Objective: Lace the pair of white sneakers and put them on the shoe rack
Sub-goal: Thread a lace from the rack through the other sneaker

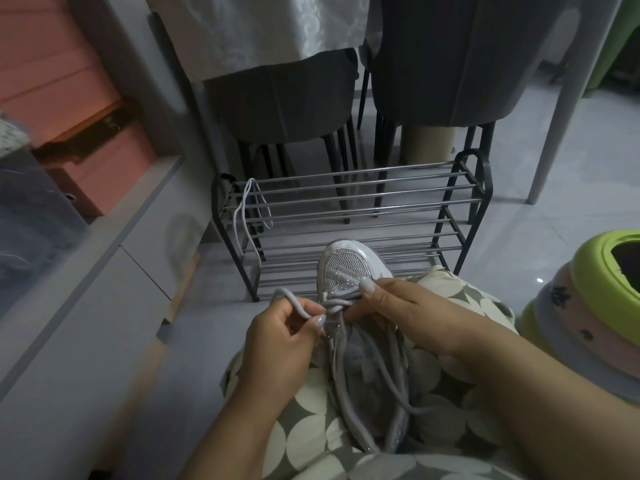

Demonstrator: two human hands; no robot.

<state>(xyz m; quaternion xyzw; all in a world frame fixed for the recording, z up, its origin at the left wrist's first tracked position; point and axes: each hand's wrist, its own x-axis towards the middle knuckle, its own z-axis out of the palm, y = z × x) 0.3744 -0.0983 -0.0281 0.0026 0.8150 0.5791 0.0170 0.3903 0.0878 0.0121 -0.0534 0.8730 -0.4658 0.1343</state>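
On my lap, in front of the shoe rack [346,216], I keep the white sneaker [349,271] steady, right hand [401,306] gripping its side, left hand [280,327] pinching the lace [294,303], which I should pull evenly through the eyelet

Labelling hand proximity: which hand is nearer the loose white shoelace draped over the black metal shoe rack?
Left. The left hand sits below and right of the loose white shoelace on the shoe rack; the right hand is farther right, holding the white sneaker.
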